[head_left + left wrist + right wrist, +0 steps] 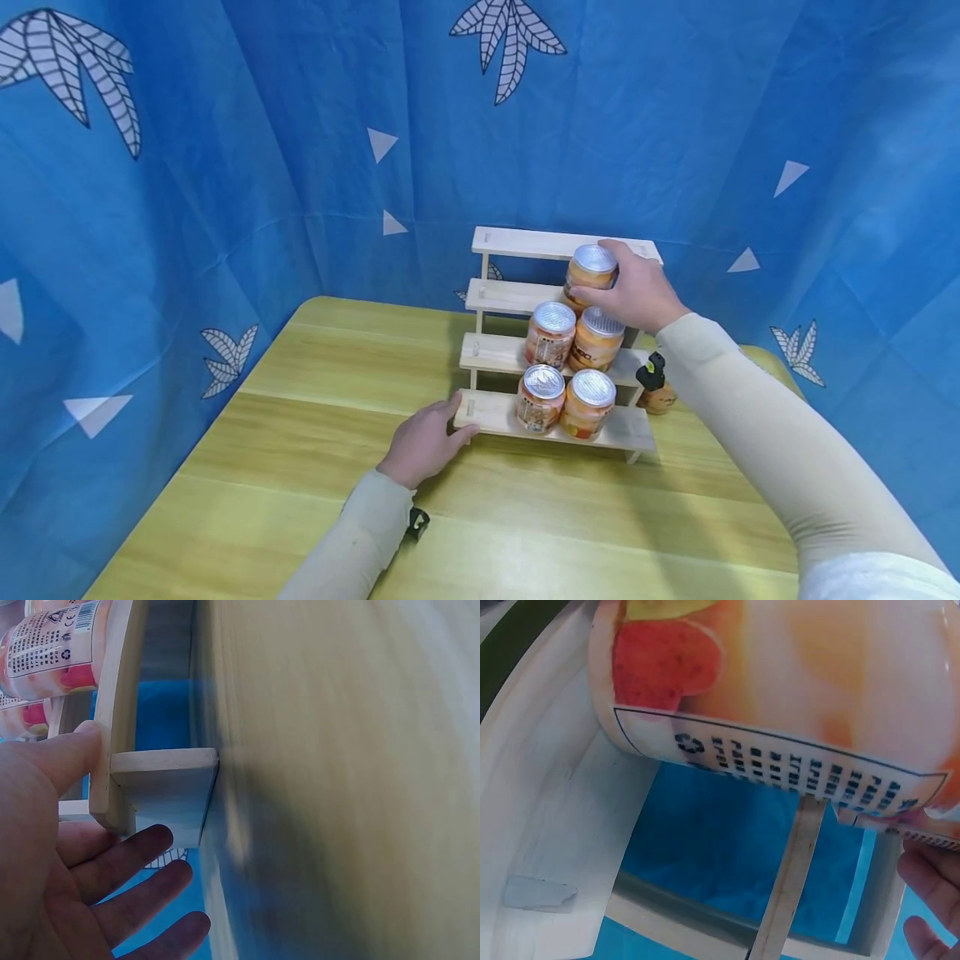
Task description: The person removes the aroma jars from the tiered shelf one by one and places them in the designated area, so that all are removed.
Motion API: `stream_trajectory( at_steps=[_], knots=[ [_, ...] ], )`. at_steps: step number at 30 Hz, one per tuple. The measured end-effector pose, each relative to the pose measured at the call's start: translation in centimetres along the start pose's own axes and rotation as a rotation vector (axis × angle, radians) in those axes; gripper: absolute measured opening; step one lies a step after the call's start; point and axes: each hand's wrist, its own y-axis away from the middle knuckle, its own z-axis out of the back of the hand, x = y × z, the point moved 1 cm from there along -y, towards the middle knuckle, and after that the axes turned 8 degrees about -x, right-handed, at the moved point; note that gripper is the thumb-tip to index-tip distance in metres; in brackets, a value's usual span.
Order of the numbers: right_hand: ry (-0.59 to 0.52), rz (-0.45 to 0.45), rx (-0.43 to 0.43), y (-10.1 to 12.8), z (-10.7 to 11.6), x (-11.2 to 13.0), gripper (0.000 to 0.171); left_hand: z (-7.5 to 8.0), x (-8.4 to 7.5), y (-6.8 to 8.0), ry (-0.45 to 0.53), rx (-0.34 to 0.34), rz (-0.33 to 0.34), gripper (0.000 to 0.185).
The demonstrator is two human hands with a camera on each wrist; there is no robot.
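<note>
A tiered wooden shelf rack [491, 408] stands on the table with orange-labelled cans on its steps. My right hand [637, 287] grips a silver-lidded can [592, 265] at the second step from the top, thumb in front and fingers behind. In the right wrist view, fingertips [930, 889] show at the side of that can, and a nearer can [780, 690] fills the top. My left hand [423, 442] pinches the left end of the lowest step, its thumb [82, 742] on the board and other fingers spread below.
Two cans, left [550, 333] and right [597, 337], stand on the third step. Two more, left [540, 404] and right [587, 408], are on the lowest. Another can [658, 400] sits behind the rack's right side, partly hidden by my wrist. A blue curtain [337, 125] surrounds the table [300, 467].
</note>
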Motion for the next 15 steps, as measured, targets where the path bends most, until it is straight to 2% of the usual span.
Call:
stream_trajectory(
  at_steps=[4,15],
  knots=[
    [-0.012,-0.023,-0.03,0.2,0.5,-0.5,0.101,0.1,-0.1,-0.2,-0.011,-0.001,-0.005,0.077],
    [-0.001,-0.013,-0.07,1.0,1.6,-2.5,0.103,0.0,-0.4,0.0,0.008,0.013,0.023,0.077]
  ],
)
